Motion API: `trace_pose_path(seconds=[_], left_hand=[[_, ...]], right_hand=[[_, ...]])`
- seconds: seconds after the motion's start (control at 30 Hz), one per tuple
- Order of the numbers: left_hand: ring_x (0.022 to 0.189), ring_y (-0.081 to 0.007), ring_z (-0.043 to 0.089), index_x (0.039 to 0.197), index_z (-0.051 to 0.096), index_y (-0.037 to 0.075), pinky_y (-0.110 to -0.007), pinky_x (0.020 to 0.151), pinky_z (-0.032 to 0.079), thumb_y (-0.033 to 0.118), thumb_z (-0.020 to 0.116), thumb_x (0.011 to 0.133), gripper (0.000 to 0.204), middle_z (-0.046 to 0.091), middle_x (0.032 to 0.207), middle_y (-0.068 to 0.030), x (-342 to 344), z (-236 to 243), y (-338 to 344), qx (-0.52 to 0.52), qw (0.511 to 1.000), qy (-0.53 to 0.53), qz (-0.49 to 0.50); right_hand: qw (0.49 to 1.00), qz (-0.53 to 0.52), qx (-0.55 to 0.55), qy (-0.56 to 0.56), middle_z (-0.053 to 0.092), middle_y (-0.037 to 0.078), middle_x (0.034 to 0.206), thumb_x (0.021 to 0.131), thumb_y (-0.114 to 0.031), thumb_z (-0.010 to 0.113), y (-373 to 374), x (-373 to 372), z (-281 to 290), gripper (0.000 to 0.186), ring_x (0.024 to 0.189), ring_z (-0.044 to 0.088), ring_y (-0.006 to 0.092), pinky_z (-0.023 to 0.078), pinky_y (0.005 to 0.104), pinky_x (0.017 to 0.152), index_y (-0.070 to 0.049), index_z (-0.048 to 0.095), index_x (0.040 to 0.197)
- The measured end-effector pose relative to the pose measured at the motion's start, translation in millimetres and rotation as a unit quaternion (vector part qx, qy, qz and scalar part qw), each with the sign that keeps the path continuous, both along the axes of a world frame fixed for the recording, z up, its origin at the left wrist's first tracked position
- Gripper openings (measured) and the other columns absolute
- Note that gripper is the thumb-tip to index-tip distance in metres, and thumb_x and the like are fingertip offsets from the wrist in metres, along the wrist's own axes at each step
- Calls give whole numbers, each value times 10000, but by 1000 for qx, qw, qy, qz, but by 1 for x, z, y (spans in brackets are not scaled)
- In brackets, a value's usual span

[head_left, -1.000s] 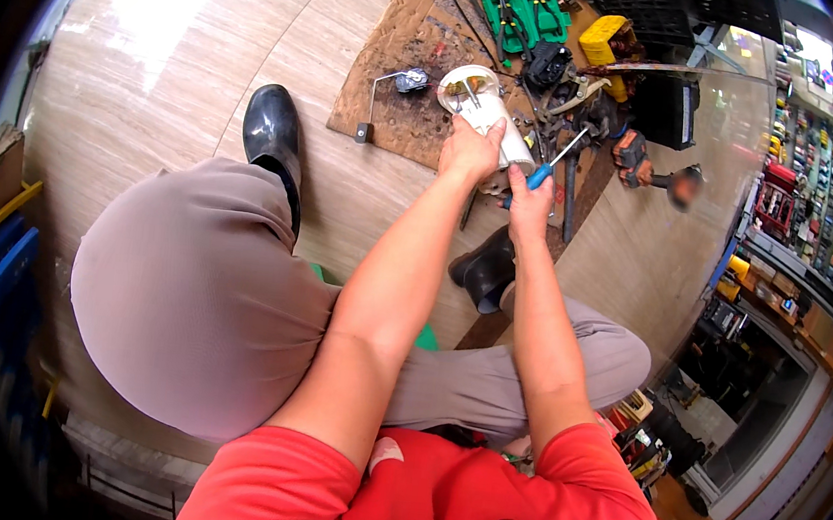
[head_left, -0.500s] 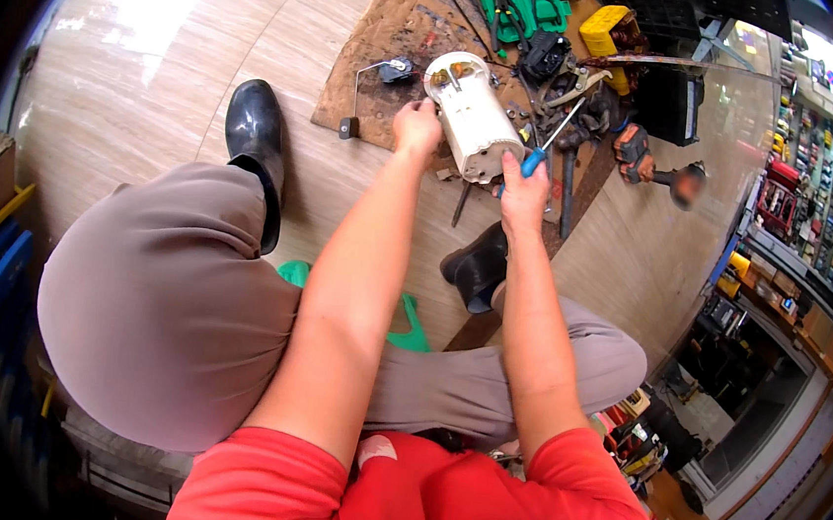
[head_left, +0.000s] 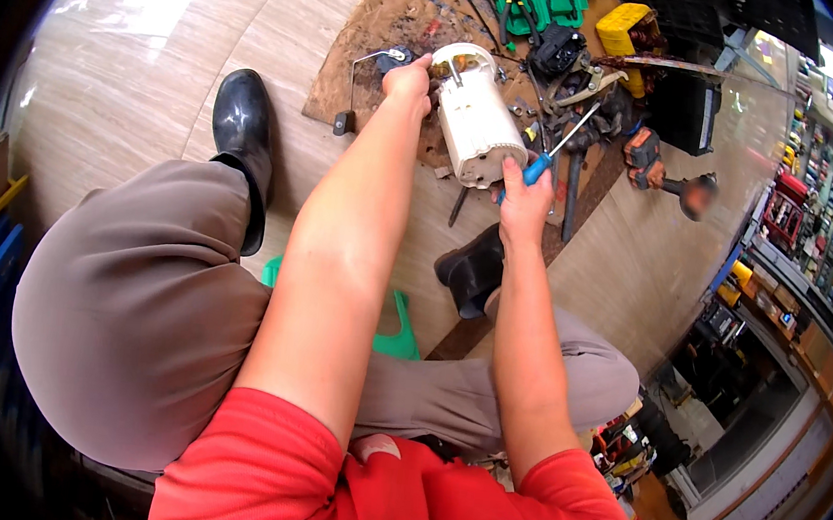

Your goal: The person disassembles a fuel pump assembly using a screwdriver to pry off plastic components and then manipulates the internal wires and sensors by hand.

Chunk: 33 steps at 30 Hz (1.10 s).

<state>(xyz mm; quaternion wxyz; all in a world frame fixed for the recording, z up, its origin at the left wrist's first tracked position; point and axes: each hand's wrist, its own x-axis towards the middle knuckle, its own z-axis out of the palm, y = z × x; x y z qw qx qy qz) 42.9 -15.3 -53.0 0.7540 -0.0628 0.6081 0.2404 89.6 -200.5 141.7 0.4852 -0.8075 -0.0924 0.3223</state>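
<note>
A white cylindrical fuel pump module (head_left: 479,117) lies tilted over the board, its round lower end toward me. My left hand (head_left: 408,85) is closed beside the module's far rim, against a small black float sender (head_left: 392,59); its fingers are partly hidden, so what it grips does not show. From the sender a thin bent wire runs to a black float (head_left: 343,123). In my closed right hand (head_left: 525,202) is a screwdriver (head_left: 537,169) with a blue handle, its shaft pointing up and right. That hand's thumb rests at the module's lower end.
Under the work lies a stained brown board (head_left: 353,76). Beyond the module are a green tool case (head_left: 533,8), a yellow container (head_left: 623,28) and assorted dark parts. A cordless power tool (head_left: 654,167) lies on the tiled floor at right. My boots flank the board's near side.
My left hand has moved up along the module's side to its far rim, next to the sender. The right hand keeps the screwdriver at the lower end. The whole view has shifted slightly.
</note>
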Motion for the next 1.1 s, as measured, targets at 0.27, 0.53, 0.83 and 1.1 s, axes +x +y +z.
trace_pose_path(seconds=[0.27,0.53,0.83,1.1], left_hand=[[795,-281,693,977,635,-7,-419,662,604,65,625,936,83,685,918,-135,1,21,-28,46,993,-98,39],[844,-191,654,1083,656,-90,-329,751,520,106,677,922,255,711,983,-139,-5,28,-58,127,988,-33,-81],[861,-169,628,1038,650,-59,-312,764,505,129,676,922,222,691,968,-113,-6,33,-61,134,990,-39,-23],[839,-157,606,1004,641,-23,-295,760,489,109,663,911,163,675,928,-87,-14,32,-66,155,984,-74,-41]], right_hand=[[1000,-4,-1,-7,615,28,888,889,-229,763,-4,4,-1,414,627,552,104,453,249,472,-34,521,1162],[1000,-1,9,-8,607,23,879,882,-238,772,-4,1,-1,430,612,540,97,442,242,460,-37,517,1164],[1000,15,2,-13,631,41,910,917,-251,734,-5,1,0,398,677,585,122,470,261,467,-29,520,1168],[1000,-4,13,-11,615,21,856,881,-253,774,-2,-2,2,396,609,547,102,453,244,469,-41,540,1120]])
